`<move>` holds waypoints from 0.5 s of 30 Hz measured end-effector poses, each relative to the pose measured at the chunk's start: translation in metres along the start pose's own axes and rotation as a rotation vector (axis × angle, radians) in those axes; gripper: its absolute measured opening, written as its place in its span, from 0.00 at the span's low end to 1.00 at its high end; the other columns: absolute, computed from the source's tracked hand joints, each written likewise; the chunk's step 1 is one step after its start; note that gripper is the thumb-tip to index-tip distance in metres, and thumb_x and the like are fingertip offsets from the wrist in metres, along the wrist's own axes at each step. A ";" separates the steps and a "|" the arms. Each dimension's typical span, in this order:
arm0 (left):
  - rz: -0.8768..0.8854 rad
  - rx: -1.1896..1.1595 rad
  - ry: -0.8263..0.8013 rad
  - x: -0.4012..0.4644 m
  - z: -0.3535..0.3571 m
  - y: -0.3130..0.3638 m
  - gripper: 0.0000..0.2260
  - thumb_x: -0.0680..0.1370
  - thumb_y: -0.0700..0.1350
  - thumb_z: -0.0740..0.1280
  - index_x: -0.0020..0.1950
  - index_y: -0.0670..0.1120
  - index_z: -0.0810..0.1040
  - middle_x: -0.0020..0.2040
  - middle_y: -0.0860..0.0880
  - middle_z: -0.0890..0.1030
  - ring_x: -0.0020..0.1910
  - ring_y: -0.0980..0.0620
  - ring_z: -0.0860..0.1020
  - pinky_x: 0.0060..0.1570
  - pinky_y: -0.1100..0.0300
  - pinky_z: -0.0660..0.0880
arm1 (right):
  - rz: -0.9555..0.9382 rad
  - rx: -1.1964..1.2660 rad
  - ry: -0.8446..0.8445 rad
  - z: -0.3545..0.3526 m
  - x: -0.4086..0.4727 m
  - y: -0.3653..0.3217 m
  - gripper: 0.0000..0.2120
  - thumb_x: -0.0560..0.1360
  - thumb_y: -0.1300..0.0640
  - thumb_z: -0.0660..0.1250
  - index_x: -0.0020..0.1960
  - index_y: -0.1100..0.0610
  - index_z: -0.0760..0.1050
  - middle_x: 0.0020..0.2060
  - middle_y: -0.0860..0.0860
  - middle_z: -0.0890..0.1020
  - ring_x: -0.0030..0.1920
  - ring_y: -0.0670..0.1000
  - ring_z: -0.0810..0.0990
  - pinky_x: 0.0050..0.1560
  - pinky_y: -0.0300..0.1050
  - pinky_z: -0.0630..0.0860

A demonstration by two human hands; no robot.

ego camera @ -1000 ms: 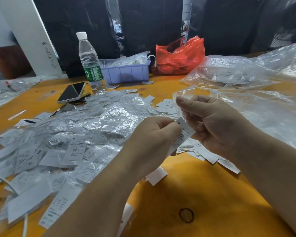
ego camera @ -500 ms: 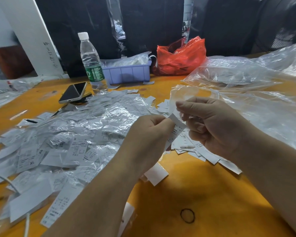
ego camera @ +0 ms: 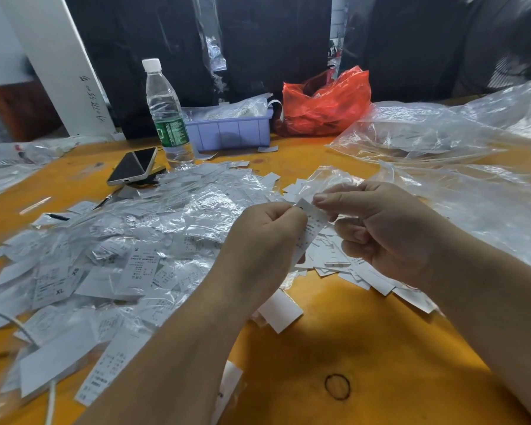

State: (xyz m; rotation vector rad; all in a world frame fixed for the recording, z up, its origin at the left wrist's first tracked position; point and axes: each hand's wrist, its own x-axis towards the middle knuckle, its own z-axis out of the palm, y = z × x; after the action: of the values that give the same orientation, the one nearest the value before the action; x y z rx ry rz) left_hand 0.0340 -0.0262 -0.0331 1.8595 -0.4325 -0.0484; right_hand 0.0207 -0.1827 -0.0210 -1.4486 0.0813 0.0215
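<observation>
Head view: label (ego camera: 312, 227) held over the table (ego camera: 380, 348) beside the label heap (ego camera: 120, 256). Left hand (ego camera: 267, 240) and right hand (ego camera: 390, 231) both pinch its top, I judge to feed the clear sleeve (ego camera: 334, 179). I count one bottle (ego camera: 166, 118), one phone (ego camera: 134, 165), one tray (ego camera: 227, 133) and one red bag (ego camera: 325, 102).

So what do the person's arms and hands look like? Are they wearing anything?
The left hand and right hand wear no gloves, and no ring or watch shows. The left arm and right arm are bare, with no sleeves in view.
</observation>
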 end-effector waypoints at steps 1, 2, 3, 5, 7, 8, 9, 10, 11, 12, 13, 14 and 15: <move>-0.004 -0.006 0.000 0.000 0.000 0.000 0.15 0.75 0.50 0.60 0.32 0.50 0.79 0.26 0.53 0.75 0.24 0.61 0.73 0.22 0.70 0.66 | 0.004 -0.001 0.004 0.000 0.000 0.000 0.03 0.72 0.61 0.71 0.41 0.59 0.77 0.36 0.55 0.74 0.22 0.45 0.61 0.22 0.37 0.57; -0.007 -0.009 0.001 0.000 0.000 0.000 0.14 0.75 0.50 0.60 0.33 0.49 0.80 0.26 0.53 0.75 0.25 0.61 0.72 0.22 0.70 0.66 | 0.009 -0.002 0.005 0.000 0.001 0.000 0.04 0.72 0.61 0.71 0.41 0.58 0.76 0.35 0.55 0.74 0.22 0.45 0.61 0.22 0.37 0.57; -0.012 -0.012 0.003 0.000 -0.001 -0.001 0.13 0.76 0.49 0.60 0.35 0.48 0.80 0.26 0.53 0.75 0.25 0.61 0.72 0.22 0.69 0.67 | 0.015 -0.002 0.003 0.000 0.001 0.000 0.04 0.72 0.62 0.71 0.41 0.58 0.76 0.35 0.54 0.74 0.22 0.45 0.61 0.22 0.37 0.57; -0.028 -0.021 0.011 0.001 -0.002 -0.001 0.13 0.79 0.45 0.61 0.38 0.47 0.80 0.27 0.53 0.75 0.26 0.60 0.73 0.23 0.69 0.67 | 0.024 0.007 -0.002 0.000 0.001 0.000 0.05 0.73 0.62 0.70 0.39 0.58 0.75 0.34 0.53 0.74 0.22 0.45 0.61 0.22 0.37 0.57; -0.046 -0.030 0.019 0.001 -0.002 -0.002 0.13 0.80 0.44 0.60 0.39 0.46 0.79 0.27 0.52 0.76 0.27 0.59 0.73 0.23 0.68 0.67 | 0.026 0.017 -0.010 0.000 0.000 0.000 0.07 0.73 0.63 0.70 0.37 0.57 0.76 0.34 0.53 0.74 0.22 0.45 0.60 0.22 0.37 0.57; -0.055 -0.041 0.024 0.001 -0.003 -0.001 0.12 0.80 0.44 0.60 0.39 0.45 0.79 0.27 0.52 0.76 0.27 0.59 0.73 0.23 0.68 0.67 | 0.025 0.018 -0.017 0.000 0.000 -0.001 0.07 0.73 0.63 0.70 0.37 0.57 0.76 0.34 0.53 0.74 0.22 0.45 0.61 0.21 0.36 0.58; -0.063 -0.052 0.028 0.001 -0.003 -0.001 0.12 0.80 0.44 0.60 0.40 0.44 0.79 0.27 0.51 0.76 0.26 0.59 0.73 0.23 0.68 0.67 | 0.023 0.017 -0.023 0.000 0.000 -0.001 0.07 0.73 0.63 0.70 0.37 0.57 0.76 0.34 0.53 0.74 0.22 0.45 0.61 0.21 0.36 0.58; -0.067 -0.062 0.029 0.001 -0.003 0.000 0.13 0.80 0.44 0.60 0.40 0.42 0.79 0.27 0.51 0.76 0.25 0.59 0.73 0.22 0.68 0.67 | 0.021 0.013 -0.029 0.000 -0.001 -0.001 0.07 0.73 0.63 0.70 0.37 0.57 0.76 0.34 0.53 0.73 0.22 0.45 0.60 0.21 0.36 0.58; -0.069 -0.073 0.032 0.001 -0.003 0.001 0.13 0.80 0.44 0.60 0.40 0.40 0.79 0.27 0.51 0.76 0.24 0.60 0.72 0.22 0.68 0.67 | 0.019 0.007 -0.032 0.000 -0.001 -0.001 0.06 0.73 0.63 0.70 0.37 0.57 0.76 0.34 0.53 0.73 0.23 0.45 0.60 0.21 0.36 0.58; -0.077 -0.087 0.039 0.001 -0.003 0.001 0.14 0.80 0.43 0.60 0.40 0.40 0.79 0.27 0.51 0.76 0.24 0.60 0.72 0.22 0.68 0.67 | 0.018 -0.002 -0.034 -0.001 -0.001 -0.002 0.06 0.73 0.63 0.70 0.38 0.57 0.77 0.34 0.53 0.73 0.23 0.45 0.60 0.21 0.36 0.58; -0.088 -0.106 0.050 0.001 -0.003 0.002 0.15 0.80 0.44 0.60 0.38 0.42 0.80 0.26 0.51 0.76 0.23 0.60 0.73 0.22 0.68 0.67 | 0.016 -0.010 -0.037 -0.001 -0.001 -0.002 0.06 0.73 0.63 0.70 0.38 0.58 0.77 0.33 0.53 0.73 0.23 0.45 0.60 0.21 0.36 0.58; -0.101 -0.125 0.059 0.001 -0.003 0.003 0.16 0.80 0.44 0.60 0.35 0.45 0.81 0.26 0.52 0.77 0.24 0.60 0.73 0.22 0.67 0.68 | 0.011 -0.018 -0.043 -0.001 -0.001 -0.002 0.06 0.74 0.63 0.69 0.38 0.58 0.78 0.33 0.53 0.73 0.23 0.45 0.60 0.21 0.36 0.58; -0.113 -0.137 0.063 0.002 -0.003 0.003 0.18 0.80 0.44 0.60 0.33 0.48 0.82 0.26 0.52 0.77 0.24 0.60 0.73 0.22 0.66 0.68 | 0.005 -0.028 -0.052 -0.002 -0.001 -0.002 0.06 0.74 0.63 0.69 0.39 0.58 0.78 0.32 0.53 0.73 0.23 0.45 0.60 0.21 0.36 0.58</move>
State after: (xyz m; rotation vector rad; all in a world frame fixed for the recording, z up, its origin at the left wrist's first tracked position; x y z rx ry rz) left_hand 0.0355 -0.0247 -0.0288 1.7444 -0.2731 -0.0932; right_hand 0.0194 -0.1845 -0.0190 -1.4752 0.0425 0.0648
